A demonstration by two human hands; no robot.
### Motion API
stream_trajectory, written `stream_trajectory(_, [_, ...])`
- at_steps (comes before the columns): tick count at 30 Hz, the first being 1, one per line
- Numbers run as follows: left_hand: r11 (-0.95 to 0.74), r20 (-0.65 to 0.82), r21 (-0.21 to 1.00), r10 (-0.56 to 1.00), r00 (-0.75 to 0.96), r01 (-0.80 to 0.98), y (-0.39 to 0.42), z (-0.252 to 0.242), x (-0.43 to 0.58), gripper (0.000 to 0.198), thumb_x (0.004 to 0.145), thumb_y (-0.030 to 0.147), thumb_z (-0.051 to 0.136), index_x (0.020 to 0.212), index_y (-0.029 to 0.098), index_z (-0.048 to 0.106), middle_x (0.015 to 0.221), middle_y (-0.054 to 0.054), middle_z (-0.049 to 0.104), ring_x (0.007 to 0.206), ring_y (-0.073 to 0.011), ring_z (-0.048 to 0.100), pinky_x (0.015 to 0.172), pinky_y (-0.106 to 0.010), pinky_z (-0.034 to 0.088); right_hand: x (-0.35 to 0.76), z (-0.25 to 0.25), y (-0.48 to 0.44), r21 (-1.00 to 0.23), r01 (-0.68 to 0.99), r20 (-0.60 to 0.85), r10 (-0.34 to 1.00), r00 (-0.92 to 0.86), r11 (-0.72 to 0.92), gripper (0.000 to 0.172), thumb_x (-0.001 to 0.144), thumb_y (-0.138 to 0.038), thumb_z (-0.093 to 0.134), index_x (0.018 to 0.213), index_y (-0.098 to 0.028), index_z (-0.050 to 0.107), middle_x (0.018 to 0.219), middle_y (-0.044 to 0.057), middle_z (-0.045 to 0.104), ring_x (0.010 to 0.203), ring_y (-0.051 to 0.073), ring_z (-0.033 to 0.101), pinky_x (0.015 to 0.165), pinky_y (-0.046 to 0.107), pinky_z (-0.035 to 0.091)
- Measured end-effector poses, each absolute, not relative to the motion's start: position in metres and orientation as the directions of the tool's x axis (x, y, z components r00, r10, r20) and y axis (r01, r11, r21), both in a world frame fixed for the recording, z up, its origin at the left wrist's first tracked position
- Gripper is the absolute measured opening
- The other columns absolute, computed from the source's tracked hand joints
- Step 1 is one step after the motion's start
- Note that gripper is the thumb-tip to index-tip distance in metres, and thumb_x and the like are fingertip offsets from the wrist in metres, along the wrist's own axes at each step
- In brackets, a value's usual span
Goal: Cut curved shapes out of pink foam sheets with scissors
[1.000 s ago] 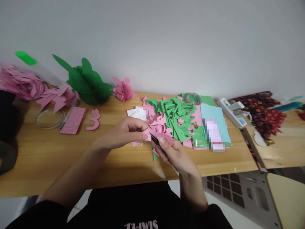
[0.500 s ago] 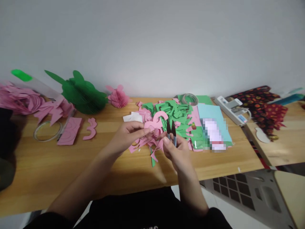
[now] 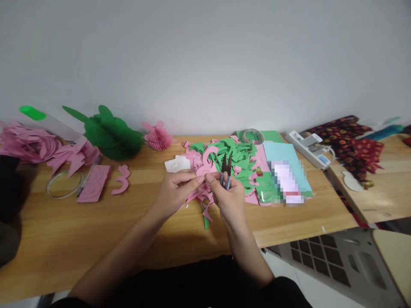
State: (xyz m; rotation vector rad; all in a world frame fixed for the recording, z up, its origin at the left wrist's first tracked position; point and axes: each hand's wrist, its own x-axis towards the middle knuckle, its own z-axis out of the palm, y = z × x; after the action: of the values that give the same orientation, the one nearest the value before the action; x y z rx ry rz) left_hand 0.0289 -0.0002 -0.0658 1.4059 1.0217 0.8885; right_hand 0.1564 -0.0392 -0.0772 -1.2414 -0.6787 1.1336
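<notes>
My left hand (image 3: 178, 190) pinches a curved pink paper cutout (image 3: 209, 156) at its lower end, fingers pressed together. Close beside it, my right hand (image 3: 227, 196) has scissors (image 3: 226, 169) in its grip, the dark blades pointing away from me and slightly apart. The right thumb and fingertips touch the lower end of the same cutout. Beneath and beyond both hands lies a heap of green paper scraps (image 3: 240, 156) mixed with pink scraps (image 3: 208, 211). Another wavy pink cutout (image 3: 122, 179) rests on the table to the left.
A folded pink sheet with drawn curves (image 3: 93, 184), a tape roll (image 3: 64, 184), and green (image 3: 112, 137) and pink (image 3: 158, 136) honeycomb paper figures stand left. Another tape roll (image 3: 253, 137), blue paper (image 3: 285, 152) and a power strip (image 3: 311, 149) are right of the heap.
My right hand has moved left and up against the left fingertips, carrying the scissors. Its fingers now touch the pink cutout. The view has shifted slightly.
</notes>
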Motion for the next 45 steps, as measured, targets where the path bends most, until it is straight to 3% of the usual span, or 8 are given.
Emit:
stream_trajectory(3, [-0.076,0.025,0.989,0.931,0.364,0.126,-0.001,-0.067,0.028,0.030,0.080,0.028,0.063,0.053,0.017,0.060,0.056,0.002,0.048,0.060,-0.0129,0.046,0.058,-0.026,0.036,0.156,-0.078,-0.038,-0.938,-0.340,-0.187,0.922,0.338,-0.065,0.027,0.066,-0.039,0.080,0.067,-0.015,0.066,0.046,-0.008,0.044,0.039,0.006,0.031,0.038,0.022,0.025])
stream_trajectory(8, [-0.059,-0.002,0.987,0.924,0.382,0.148,-0.003,-0.066,0.027,0.032,0.082,0.030,0.060,0.053,0.017,0.058,0.056,0.002,0.045,0.058,-0.0123,0.043,0.055,-0.025,0.035,0.157,-0.080,-0.038,-0.935,-0.348,-0.201,0.913,0.355,-0.071,0.028,0.066,-0.038,0.080,0.071,-0.015,0.066,0.046,-0.010,0.037,0.038,0.005,0.027,0.036,0.020,0.018])
stream_trajectory(16, [0.023,-0.058,0.994,0.943,0.328,0.111,-0.001,-0.056,0.026,0.014,0.073,0.026,0.066,0.063,0.016,0.066,0.060,0.001,0.059,0.059,-0.0124,0.050,0.057,-0.024,0.039,0.162,-0.074,-0.041,-0.967,-0.235,-0.161,0.952,0.259,-0.099,0.024,0.066,-0.036,0.078,0.064,-0.016,0.064,0.046,-0.007,0.043,0.040,0.006,0.033,0.039,0.022,0.027])
stream_trajectory(21, [0.062,-0.074,0.997,0.956,0.285,0.053,-0.003,-0.053,0.028,0.016,0.073,0.025,0.067,0.060,0.017,0.065,0.054,0.003,0.056,0.053,-0.0108,0.047,0.054,-0.024,0.038,0.163,-0.073,-0.043,-0.976,-0.198,-0.145,0.954,0.261,-0.094,0.023,0.069,-0.035,0.075,0.062,-0.016,0.063,0.044,-0.007,0.042,0.039,0.007,0.033,0.040,0.022,0.028])
stream_trajectory(33, [-0.060,0.024,0.986,0.974,0.227,0.153,-0.011,-0.069,0.027,0.013,0.078,0.024,0.064,0.067,0.019,0.069,0.065,0.001,0.065,0.063,-0.0139,0.057,0.059,-0.025,0.044,0.161,-0.080,-0.045,-0.990,-0.102,-0.128,0.941,0.313,-0.101,0.021,0.069,-0.033,0.073,0.061,-0.016,0.065,0.045,-0.005,0.046,0.043,0.010,0.038,0.041,0.023,0.029])
stream_trajectory(36, [-0.076,0.061,0.982,0.994,0.087,0.174,-0.008,-0.065,0.018,0.010,0.076,0.022,0.065,0.068,0.020,0.069,0.068,0.001,0.068,0.067,-0.0151,0.059,0.065,-0.027,0.047,0.169,-0.080,-0.047,-0.993,-0.058,-0.116,0.910,0.399,-0.101,0.022,0.069,-0.035,0.075,0.063,-0.015,0.067,0.046,-0.005,0.047,0.042,0.009,0.037,0.041,0.023,0.030])
stream_trajectory(40, [-0.006,0.011,0.999,0.992,-0.126,0.038,0.002,-0.063,0.002,0.007,0.072,0.026,0.071,0.068,0.021,0.070,0.065,0.001,0.068,0.064,-0.0148,0.059,0.065,-0.028,0.050,0.183,-0.077,-0.049,-0.991,0.006,-0.115,0.881,0.459,-0.133,0.028,0.065,-0.041,0.079,0.064,-0.015,0.067,0.044,-0.008,0.039,0.040,0.007,0.030,0.039,0.023,0.028])
stream_trajectory(45, [0.133,-0.149,0.970,0.987,-0.061,-0.204,0.007,-0.066,-0.002,0.013,0.061,0.027,0.078,0.067,0.018,0.072,0.059,0.002,0.066,0.056,-0.0110,0.055,0.059,-0.025,0.048,0.192,-0.079,-0.038,-0.983,0.113,-0.058,0.826,0.561,-0.145,0.031,0.061,-0.043,0.078,0.066,-0.015,0.067,0.042,-0.010,0.033,0.040,0.009,0.028,0.039,0.024,0.023])
